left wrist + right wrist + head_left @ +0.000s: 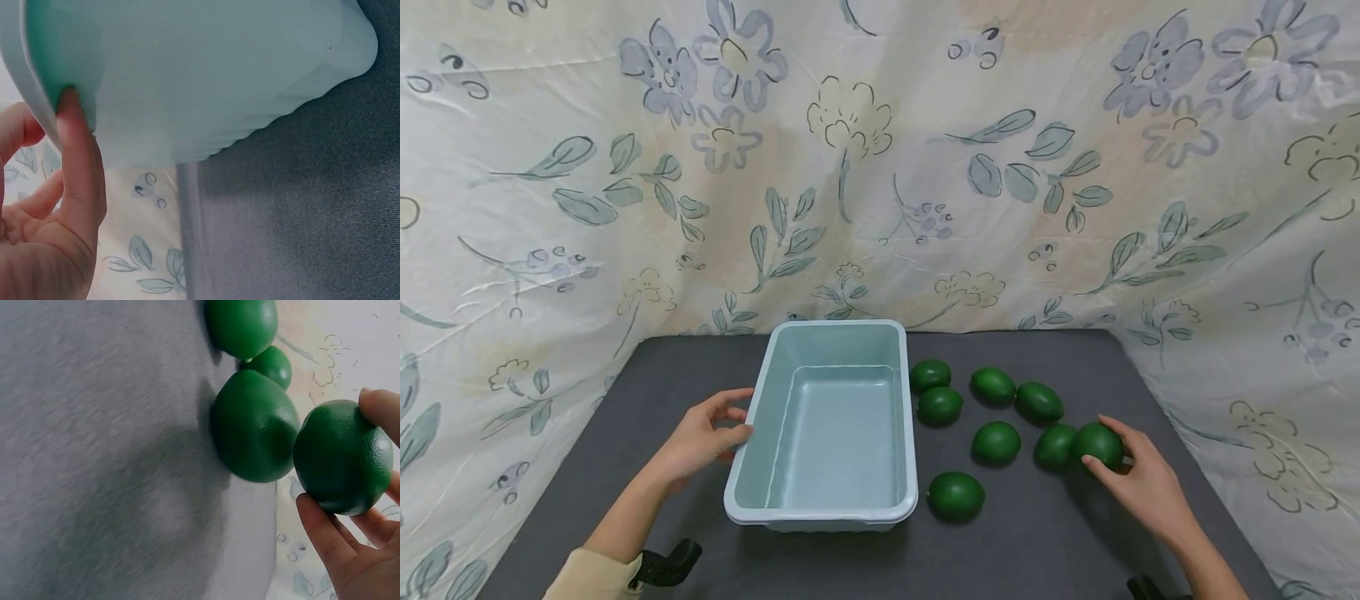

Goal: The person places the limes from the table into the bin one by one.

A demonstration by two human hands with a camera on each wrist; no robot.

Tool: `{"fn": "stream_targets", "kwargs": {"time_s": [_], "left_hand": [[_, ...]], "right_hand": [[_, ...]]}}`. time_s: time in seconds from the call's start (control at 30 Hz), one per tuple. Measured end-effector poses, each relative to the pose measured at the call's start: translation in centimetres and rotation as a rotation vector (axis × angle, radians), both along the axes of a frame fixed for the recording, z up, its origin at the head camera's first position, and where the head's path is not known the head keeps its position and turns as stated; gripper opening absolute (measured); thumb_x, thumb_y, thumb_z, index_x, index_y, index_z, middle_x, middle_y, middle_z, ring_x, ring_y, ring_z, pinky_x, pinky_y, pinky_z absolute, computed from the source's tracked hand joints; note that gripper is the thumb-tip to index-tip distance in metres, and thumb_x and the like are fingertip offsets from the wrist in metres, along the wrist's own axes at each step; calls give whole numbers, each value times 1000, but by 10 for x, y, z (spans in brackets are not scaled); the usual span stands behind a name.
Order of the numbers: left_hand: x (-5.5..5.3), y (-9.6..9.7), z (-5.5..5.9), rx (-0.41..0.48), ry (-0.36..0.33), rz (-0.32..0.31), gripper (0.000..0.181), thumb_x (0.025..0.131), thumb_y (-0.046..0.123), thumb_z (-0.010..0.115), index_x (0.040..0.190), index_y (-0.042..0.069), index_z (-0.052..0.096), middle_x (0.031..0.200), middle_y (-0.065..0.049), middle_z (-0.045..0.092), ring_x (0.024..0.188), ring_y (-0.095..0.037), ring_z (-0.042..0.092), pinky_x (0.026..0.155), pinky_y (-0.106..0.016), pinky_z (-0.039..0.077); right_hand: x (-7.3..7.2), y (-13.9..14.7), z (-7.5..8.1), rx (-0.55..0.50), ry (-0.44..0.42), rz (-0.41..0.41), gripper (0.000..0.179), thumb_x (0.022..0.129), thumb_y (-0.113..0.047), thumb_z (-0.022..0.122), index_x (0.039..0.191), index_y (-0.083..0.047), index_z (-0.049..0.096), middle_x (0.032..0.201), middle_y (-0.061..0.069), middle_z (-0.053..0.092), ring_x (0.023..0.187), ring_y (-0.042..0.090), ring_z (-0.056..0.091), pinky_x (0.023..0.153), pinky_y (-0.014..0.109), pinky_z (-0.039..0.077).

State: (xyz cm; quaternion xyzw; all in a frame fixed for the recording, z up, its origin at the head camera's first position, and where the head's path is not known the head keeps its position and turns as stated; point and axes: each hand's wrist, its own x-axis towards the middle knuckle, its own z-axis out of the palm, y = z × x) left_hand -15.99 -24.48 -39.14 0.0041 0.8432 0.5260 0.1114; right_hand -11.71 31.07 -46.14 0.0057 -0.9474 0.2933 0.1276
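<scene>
A light blue plastic tub (820, 515) stands on the dark table, its inside bare. At its left side my left hand (703, 433) pinches the rim with thumb and fingers; in the left wrist view one fingertip (69, 103) lies under the lip against the outer wall. On the right, my right hand (1150, 483) grips a glossy green lime (344, 456) between thumb and fingers, raised off the table. Just left of it, another lime (255, 425) lies on the table and overlaps the held one in the head view.
Several more limes lie between the tub and my right hand, among them one near the front (956, 497), one in the middle (996, 443) and one beside the tub's right wall (940, 406). A floral cloth (880, 167) hangs behind the dark table (1000, 550) and along its sides.
</scene>
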Motion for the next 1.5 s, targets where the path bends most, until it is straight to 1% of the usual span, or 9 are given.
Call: {"fn": "stream_targets", "kwargs": {"time_s": [0.23, 0.53, 0.73, 0.93, 1.1, 1.23, 1.5], "left_hand": [[1, 0, -1, 3, 0, -3, 58, 84, 10, 62, 137, 9, 37, 106, -19, 53, 80, -23, 61, 61, -37, 55], [1, 0, -1, 13, 1, -2, 59, 84, 10, 62, 137, 8, 37, 105, -19, 53, 77, -23, 62, 61, -38, 55], [1, 0, 0, 5, 0, 2, 58, 85, 10, 62, 137, 9, 37, 105, -18, 53, 80, -23, 60, 61, -37, 55], [1, 0, 1, 7, 3, -2, 58, 85, 10, 62, 137, 9, 37, 105, -19, 53, 80, -23, 60, 62, -37, 55], [1, 0, 1, 1, 4, -6, 57, 85, 10, 61, 137, 8, 37, 105, -19, 53, 78, -23, 60, 61, -37, 55], [0, 0, 2, -5, 6, -8, 57, 85, 9, 61, 137, 8, 37, 105, -19, 53, 78, -23, 61, 61, -37, 55], [0, -1, 1, -14, 7, -11, 58, 85, 10, 61, 137, 8, 36, 105, -19, 52, 78, -22, 60, 61, -37, 55]], "right_hand": [[-9, -10, 10, -16, 14, 34, 66, 82, -28, 69, 135, -1, 41, 118, 24, 46, 96, 37, 53, 72, 49, 50], [-21, -26, 19, -26, 68, 84, 65, 81, -25, 70, 135, -2, 42, 120, 23, 46, 98, 37, 53, 74, 50, 49], [-28, -39, 22, -49, 71, 131, 63, 81, -23, 70, 134, -3, 42, 121, 22, 45, 98, 37, 54, 71, 47, 50], [-36, -53, 26, -65, 71, 168, 64, 81, -24, 70, 135, -5, 42, 122, 20, 46, 100, 32, 53, 76, 44, 50], [-43, -63, 29, -65, 53, 183, 64, 82, -29, 69, 136, -8, 42, 124, 18, 46, 101, 29, 53, 74, 40, 50], [-49, -70, 34, -80, 44, 207, 64, 82, -29, 69, 137, -9, 41, 126, 18, 45, 103, 30, 53, 76, 41, 51], [-58, -86, 43, -105, 62, 261, 64, 82, -27, 69, 136, -11, 41, 126, 17, 45, 102, 30, 54, 76, 43, 52]]}}
